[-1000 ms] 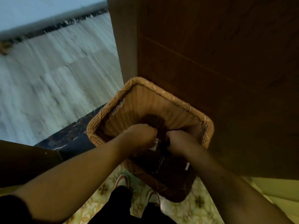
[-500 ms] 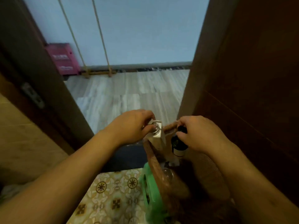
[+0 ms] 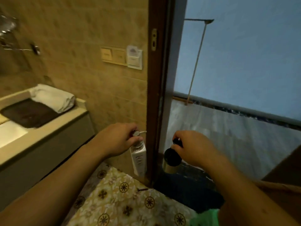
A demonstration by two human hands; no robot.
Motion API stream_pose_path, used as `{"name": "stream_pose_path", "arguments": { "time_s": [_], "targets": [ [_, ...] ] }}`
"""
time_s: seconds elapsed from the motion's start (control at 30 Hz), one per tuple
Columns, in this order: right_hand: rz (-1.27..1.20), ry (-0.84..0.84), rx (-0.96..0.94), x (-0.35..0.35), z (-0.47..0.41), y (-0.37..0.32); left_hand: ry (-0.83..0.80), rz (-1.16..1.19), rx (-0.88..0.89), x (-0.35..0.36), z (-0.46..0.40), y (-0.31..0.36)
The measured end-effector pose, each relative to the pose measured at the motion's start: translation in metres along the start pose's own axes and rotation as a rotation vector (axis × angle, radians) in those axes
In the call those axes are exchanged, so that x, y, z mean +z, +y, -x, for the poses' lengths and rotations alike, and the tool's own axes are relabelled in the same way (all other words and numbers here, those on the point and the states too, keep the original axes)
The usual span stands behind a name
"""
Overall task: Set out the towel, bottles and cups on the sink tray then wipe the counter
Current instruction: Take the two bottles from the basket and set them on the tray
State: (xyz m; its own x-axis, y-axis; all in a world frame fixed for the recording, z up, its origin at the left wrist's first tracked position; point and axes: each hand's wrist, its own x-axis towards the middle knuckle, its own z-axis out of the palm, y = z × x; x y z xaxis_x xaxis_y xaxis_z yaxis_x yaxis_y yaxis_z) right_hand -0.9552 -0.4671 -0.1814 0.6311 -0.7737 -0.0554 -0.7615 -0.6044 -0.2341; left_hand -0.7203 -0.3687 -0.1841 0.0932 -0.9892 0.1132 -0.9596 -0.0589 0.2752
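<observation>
My left hand (image 3: 118, 140) grips the silver pump top of a white bottle (image 3: 139, 158), which hangs upright in the air. My right hand (image 3: 193, 148) holds a dark bottle (image 3: 171, 158) by its black pump top; its lower part is tan. Both bottles hang in front of the brown door frame (image 3: 157, 95), about level with each other. At the left, a dark tray (image 3: 27, 114) lies on the beige sink counter (image 3: 48, 128). A folded white towel (image 3: 53, 97) rests on the tray's far end.
A tiled wall carries light switches (image 3: 113, 55) and a card holder (image 3: 134, 57). The doorway at the right opens onto a pale floor and a blue wall. A patterned floor mat (image 3: 123, 198) lies below. Something green (image 3: 206, 217) shows at the bottom edge.
Both hands lifted the two bottles out of the wicker basket. My view has swung left from the basket and doorway towards the sink counter, and the basket has left the view.
</observation>
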Motion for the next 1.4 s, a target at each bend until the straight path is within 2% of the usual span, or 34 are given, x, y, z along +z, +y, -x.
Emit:
{"name": "stream_pose_path", "arguments": {
  "time_s": [0.33, 0.57, 0.87, 1.27, 1.4],
  "targets": [
    [0.050, -0.100, -0.255, 0.078, -0.104, -0.263, 0.087, -0.005, -0.295, -0.082, 0.133, -0.249],
    [-0.057, -0.142, -0.418, 0.107, -0.157, -0.396, 0.126, 0.024, -0.488, -0.124, 0.188, -0.370],
    [-0.187, -0.144, -0.562, 0.132, -0.261, -0.488, 0.171, 0.010, -0.700, -0.149, 0.172, -0.477],
    [-0.255, -0.292, -0.776, 0.160, -0.498, -0.565, 0.185, -0.010, -0.963, -0.190, 0.048, -0.636],
    [-0.194, -0.282, -0.835, 0.162, -0.567, -0.595, 0.189, -0.068, -0.977, -0.202, 0.013, -0.693]
  ]
}}
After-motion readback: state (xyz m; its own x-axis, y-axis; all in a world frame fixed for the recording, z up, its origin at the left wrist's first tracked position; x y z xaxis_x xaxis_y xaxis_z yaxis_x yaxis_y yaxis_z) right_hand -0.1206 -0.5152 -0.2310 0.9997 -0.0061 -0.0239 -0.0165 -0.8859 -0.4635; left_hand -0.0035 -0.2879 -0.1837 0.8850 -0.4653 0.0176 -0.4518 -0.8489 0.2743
